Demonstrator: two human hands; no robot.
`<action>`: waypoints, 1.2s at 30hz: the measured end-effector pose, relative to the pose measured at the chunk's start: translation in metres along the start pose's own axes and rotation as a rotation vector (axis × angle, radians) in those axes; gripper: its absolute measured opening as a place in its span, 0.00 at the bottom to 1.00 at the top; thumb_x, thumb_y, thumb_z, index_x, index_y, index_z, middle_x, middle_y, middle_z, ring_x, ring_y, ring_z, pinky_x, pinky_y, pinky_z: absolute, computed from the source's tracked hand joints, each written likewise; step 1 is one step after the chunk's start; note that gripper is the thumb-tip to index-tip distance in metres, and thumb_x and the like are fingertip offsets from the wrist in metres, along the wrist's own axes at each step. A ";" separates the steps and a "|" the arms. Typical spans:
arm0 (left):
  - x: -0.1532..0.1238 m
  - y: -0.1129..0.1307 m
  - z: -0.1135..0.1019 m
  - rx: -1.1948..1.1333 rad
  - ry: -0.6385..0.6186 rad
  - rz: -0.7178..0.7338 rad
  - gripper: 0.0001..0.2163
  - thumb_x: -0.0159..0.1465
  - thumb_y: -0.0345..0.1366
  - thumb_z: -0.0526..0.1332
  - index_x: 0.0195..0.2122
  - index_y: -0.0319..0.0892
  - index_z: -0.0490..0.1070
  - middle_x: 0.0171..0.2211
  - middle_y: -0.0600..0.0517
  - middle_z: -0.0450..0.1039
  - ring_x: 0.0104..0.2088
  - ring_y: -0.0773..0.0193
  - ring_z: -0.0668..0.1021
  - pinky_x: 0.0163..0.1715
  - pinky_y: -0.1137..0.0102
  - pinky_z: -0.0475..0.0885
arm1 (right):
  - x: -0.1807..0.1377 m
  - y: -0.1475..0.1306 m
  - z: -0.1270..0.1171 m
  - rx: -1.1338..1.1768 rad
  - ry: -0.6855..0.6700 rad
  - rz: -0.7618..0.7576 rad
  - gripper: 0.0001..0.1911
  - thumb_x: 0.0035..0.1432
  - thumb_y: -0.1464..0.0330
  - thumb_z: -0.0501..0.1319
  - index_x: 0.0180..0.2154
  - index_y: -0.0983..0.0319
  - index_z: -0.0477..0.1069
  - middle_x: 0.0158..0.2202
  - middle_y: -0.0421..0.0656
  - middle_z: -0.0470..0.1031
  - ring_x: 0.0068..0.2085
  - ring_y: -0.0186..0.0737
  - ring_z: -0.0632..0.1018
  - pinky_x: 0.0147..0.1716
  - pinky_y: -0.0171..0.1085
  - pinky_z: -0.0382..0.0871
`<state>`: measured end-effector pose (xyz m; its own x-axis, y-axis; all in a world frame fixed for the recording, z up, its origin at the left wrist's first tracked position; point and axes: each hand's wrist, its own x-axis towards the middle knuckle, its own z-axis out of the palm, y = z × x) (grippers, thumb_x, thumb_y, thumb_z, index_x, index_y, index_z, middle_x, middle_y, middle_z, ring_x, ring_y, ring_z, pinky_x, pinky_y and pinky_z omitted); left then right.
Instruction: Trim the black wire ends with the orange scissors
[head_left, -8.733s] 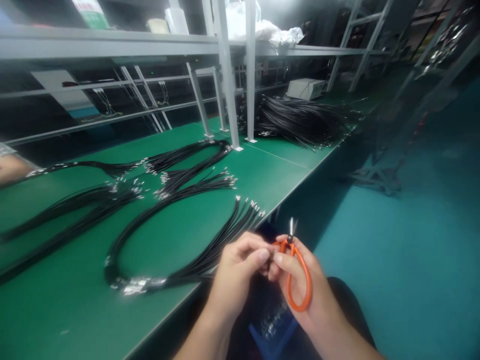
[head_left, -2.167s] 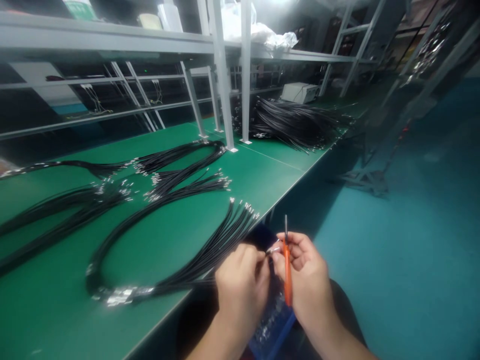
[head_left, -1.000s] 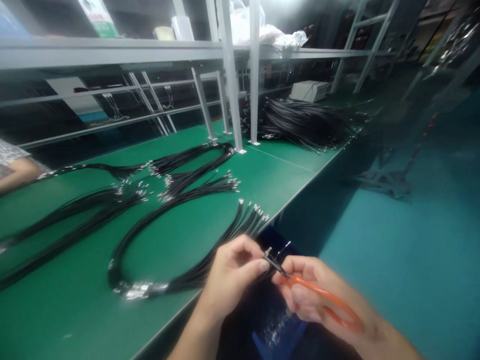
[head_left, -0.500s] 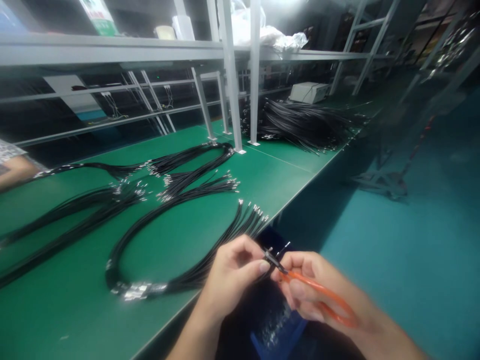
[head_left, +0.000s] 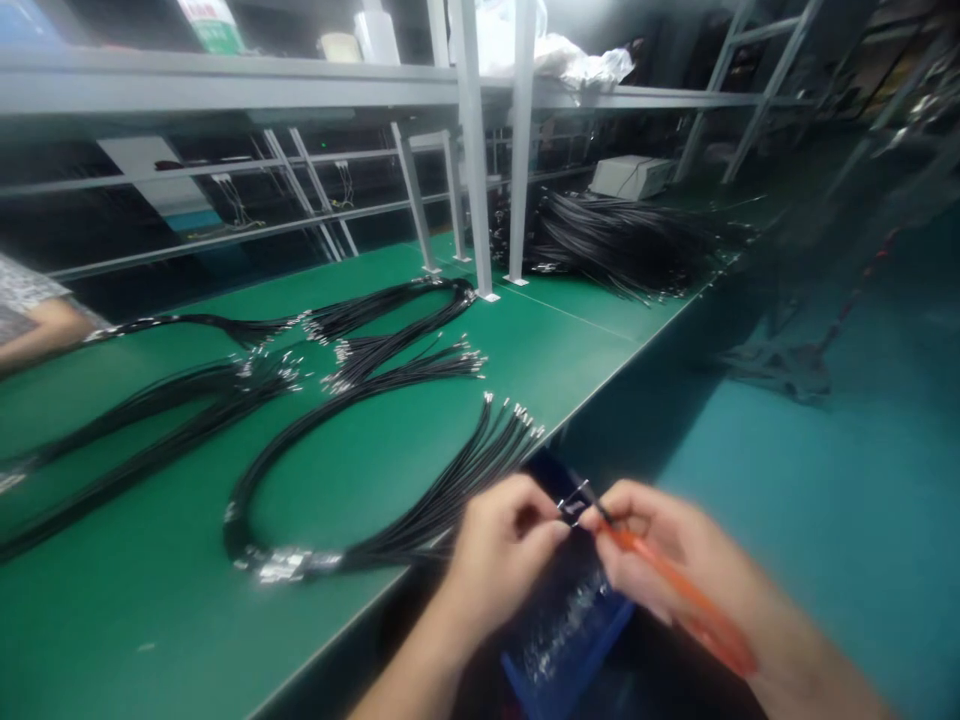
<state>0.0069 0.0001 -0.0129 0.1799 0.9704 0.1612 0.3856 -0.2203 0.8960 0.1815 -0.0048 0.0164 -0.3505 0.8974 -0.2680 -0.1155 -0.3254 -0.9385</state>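
My left hand (head_left: 510,545) is closed in a pinch at the table's edge. Between its thumb and forefinger is the end of a black cable, with small shiny metal parts (head_left: 574,500) just beyond the fingertips. Orange-handled scissors (head_left: 686,600) are gripped in my right hand (head_left: 660,550), their dark blade (head_left: 596,500) showing above the fingers, blurred. My two sets of fingertips are close together. Left of my hands, a looped bundle of black cables (head_left: 262,460) lies on the green table, its loose metal-tipped ends fanned towards me. Silvery wrapping (head_left: 289,565) binds the loop.
A blue bag or bin (head_left: 570,640) with small shiny bits sits below my hands. More cable bundles (head_left: 142,420) lie on the green table (head_left: 180,640), and a large pile (head_left: 615,240) lies behind the white posts (head_left: 476,150). A co-worker's arm (head_left: 52,325) rests at far left.
The scissors' blades have moved off the cable end, and my right hand has shifted right and slightly down. My left hand has moved right, still pinching. The camera view has shifted a little.
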 end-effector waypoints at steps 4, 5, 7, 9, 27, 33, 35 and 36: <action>-0.006 -0.010 0.017 0.423 -0.221 0.146 0.03 0.55 0.33 0.65 0.26 0.45 0.72 0.25 0.56 0.72 0.26 0.65 0.73 0.25 0.73 0.62 | 0.006 0.006 -0.002 -0.046 0.329 -0.169 0.21 0.41 0.61 0.72 0.37 0.61 0.73 0.23 0.40 0.73 0.20 0.33 0.68 0.17 0.32 0.61; -0.007 -0.015 0.015 0.515 -0.210 0.145 0.03 0.57 0.35 0.65 0.27 0.46 0.72 0.26 0.56 0.73 0.27 0.65 0.74 0.25 0.73 0.63 | 0.010 0.008 0.000 -0.069 0.381 -0.194 0.22 0.39 0.61 0.73 0.37 0.61 0.72 0.25 0.41 0.74 0.23 0.36 0.72 0.21 0.34 0.65; -0.006 -0.025 0.004 0.743 -0.047 0.082 0.02 0.60 0.35 0.62 0.30 0.46 0.71 0.29 0.55 0.73 0.31 0.63 0.74 0.28 0.71 0.65 | 0.018 0.012 0.004 -0.125 0.410 -0.240 0.21 0.40 0.62 0.73 0.37 0.60 0.72 0.30 0.43 0.77 0.31 0.43 0.77 0.30 0.38 0.70; -0.005 -0.036 -0.008 0.960 0.116 0.008 0.02 0.60 0.31 0.60 0.32 0.44 0.70 0.32 0.51 0.72 0.34 0.58 0.74 0.31 0.68 0.65 | 0.029 0.018 0.010 -0.222 0.385 -0.293 0.18 0.42 0.63 0.71 0.37 0.59 0.72 0.34 0.44 0.78 0.36 0.45 0.78 0.36 0.40 0.70; 0.005 -0.023 -0.028 0.742 0.097 -0.039 0.10 0.52 0.21 0.55 0.30 0.44 0.66 0.32 0.53 0.70 0.35 0.61 0.72 0.32 0.70 0.63 | 0.041 0.059 -0.011 0.145 0.454 -0.202 0.20 0.48 0.61 0.68 0.39 0.61 0.65 0.21 0.32 0.66 0.18 0.28 0.63 0.17 0.29 0.53; 0.011 0.000 -0.001 0.173 -0.009 -0.019 0.06 0.60 0.28 0.56 0.35 0.44 0.69 0.31 0.54 0.72 0.32 0.65 0.73 0.33 0.72 0.66 | 0.036 0.050 0.013 0.414 0.314 -0.200 0.16 0.48 0.70 0.68 0.38 0.59 0.65 0.24 0.33 0.68 0.19 0.27 0.65 0.19 0.28 0.56; 0.009 0.001 0.005 0.085 0.038 -0.007 0.04 0.62 0.31 0.57 0.34 0.44 0.71 0.32 0.53 0.72 0.33 0.64 0.73 0.34 0.72 0.66 | 0.034 0.048 0.018 0.453 0.317 -0.193 0.17 0.47 0.72 0.68 0.38 0.59 0.64 0.26 0.35 0.72 0.21 0.28 0.68 0.21 0.29 0.59; 0.007 0.001 0.006 0.046 0.052 -0.019 0.04 0.62 0.32 0.58 0.33 0.43 0.72 0.32 0.53 0.71 0.32 0.65 0.73 0.33 0.72 0.67 | 0.033 0.046 0.020 0.474 0.332 -0.208 0.17 0.47 0.73 0.67 0.38 0.59 0.64 0.28 0.36 0.73 0.22 0.29 0.69 0.22 0.29 0.61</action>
<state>0.0143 0.0065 -0.0137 0.1254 0.9781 0.1661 0.4297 -0.2045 0.8795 0.1458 0.0035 -0.0317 0.0227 0.9764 -0.2147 -0.5775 -0.1625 -0.8000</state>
